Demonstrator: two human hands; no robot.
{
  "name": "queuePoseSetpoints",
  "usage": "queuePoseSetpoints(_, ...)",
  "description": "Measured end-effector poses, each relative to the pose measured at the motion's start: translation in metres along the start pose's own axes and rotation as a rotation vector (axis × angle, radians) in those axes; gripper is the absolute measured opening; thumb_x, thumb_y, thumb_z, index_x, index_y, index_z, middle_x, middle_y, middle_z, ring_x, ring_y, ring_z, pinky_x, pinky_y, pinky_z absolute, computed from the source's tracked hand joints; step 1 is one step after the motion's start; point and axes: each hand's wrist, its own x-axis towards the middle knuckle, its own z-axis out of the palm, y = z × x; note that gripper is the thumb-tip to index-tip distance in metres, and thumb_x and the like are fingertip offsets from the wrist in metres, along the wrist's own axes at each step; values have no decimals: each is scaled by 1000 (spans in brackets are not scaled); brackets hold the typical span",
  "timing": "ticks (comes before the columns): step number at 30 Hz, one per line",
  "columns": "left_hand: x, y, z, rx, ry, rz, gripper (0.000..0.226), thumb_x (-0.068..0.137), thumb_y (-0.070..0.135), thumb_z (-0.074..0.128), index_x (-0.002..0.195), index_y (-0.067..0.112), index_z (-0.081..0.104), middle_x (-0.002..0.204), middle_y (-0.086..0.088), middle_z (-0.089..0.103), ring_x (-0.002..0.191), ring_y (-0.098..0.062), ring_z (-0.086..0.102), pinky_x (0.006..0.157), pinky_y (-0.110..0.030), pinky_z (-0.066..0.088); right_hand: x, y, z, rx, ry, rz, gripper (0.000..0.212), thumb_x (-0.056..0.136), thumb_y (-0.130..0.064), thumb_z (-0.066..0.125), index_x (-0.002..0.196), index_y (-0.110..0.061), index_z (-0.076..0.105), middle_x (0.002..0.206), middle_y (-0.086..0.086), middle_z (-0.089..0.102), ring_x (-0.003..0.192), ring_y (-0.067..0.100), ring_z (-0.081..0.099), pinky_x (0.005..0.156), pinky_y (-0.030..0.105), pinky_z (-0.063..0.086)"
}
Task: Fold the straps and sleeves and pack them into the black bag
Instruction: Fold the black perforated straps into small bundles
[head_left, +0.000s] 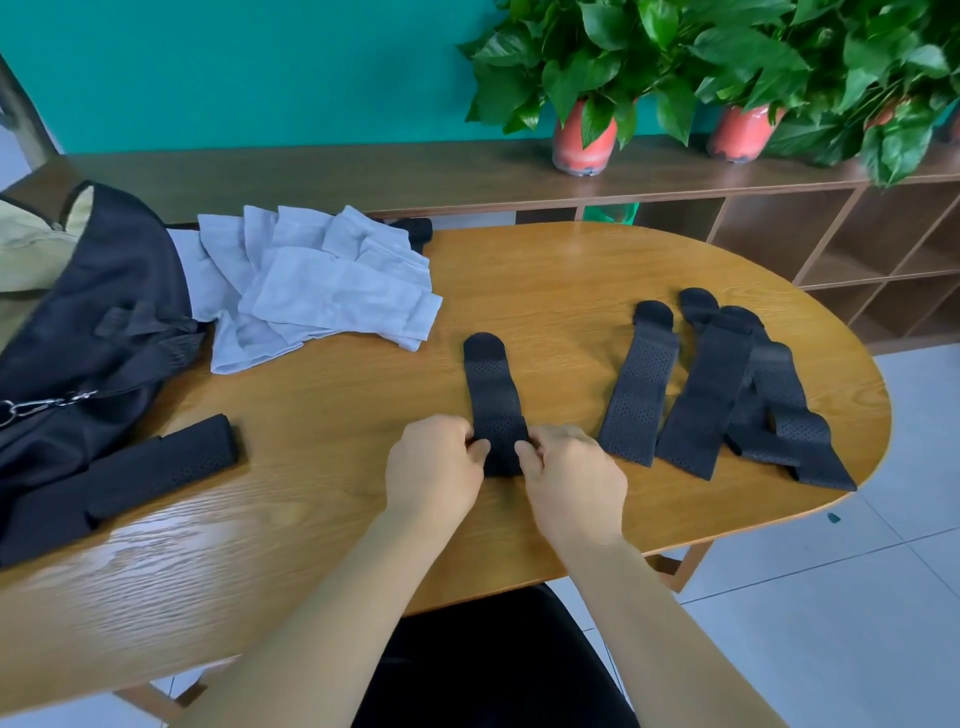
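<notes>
Black perforated fabric makes up the strap (491, 395) that lies lengthwise at the middle of the oval wooden table (363, 519), its rounded end pointing away from the person. The left hand (434, 467) and the right hand (571, 483) meet at its near end, one on either side. Each has its fingers curled and its thumb pressed onto the cloth, so both pinch that end between them. The near end looks doubled over under the thumbs, though the hands hide most of it. To the right a second strap (641, 400) lies flat and apart from the held one. Just beside it a cluster of overlapping straps (769, 415) reaches the table's right edge. At the left edge the black bag (104, 322) sits slumped, with a metal clasp (31, 408) hanging at its side. A folded strap (171, 462) lies at the bag's near side, touching it. Beyond that, a loose pile of pale grey sleeves (332, 280) is spread on the tabletop against the bag's right side, well apart from the hands. Behind the table a low wooden shelf unit (779, 228) runs along a teal wall, with leafy potted plants (582, 130) in red pots on top of it
</notes>
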Motion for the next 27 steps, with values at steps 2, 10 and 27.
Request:
queuePoseSetpoints(2, -1, 4, -3, 119, 30, 27, 30, 94, 36, 60, 72, 16, 56, 72, 1, 61, 69, -18, 62, 66, -35, 53, -1, -1, 2, 0, 47, -40, 20, 93, -28, 62, 107, -14, 68, 92, 3, 67, 80, 21, 63, 55, 27, 45)
queuePoseSetpoints(10, -14, -9, 5, 113, 29, 376, 33, 94, 29, 61, 125, 18, 65, 132, 5, 58, 120, -20, 52, 94, -31, 33, 3, 9, 11, -60, 152, -306, 15, 73, -3, 76, 86, -9, 73, 96, 6, 66, 83, 27, 62, 60, 34, 52)
queuePoseSetpoints(27, -28, -8, -30, 163, -246, 414, 43, 97, 42, 50, 136, 24, 55, 133, 6, 59, 122, -12, 52, 102, -30, 42, -26, 17, -20, 189, -176, -220, 40, 84, -6, 61, 122, -13, 67, 124, 1, 65, 120, 15, 53, 94, 15, 34)
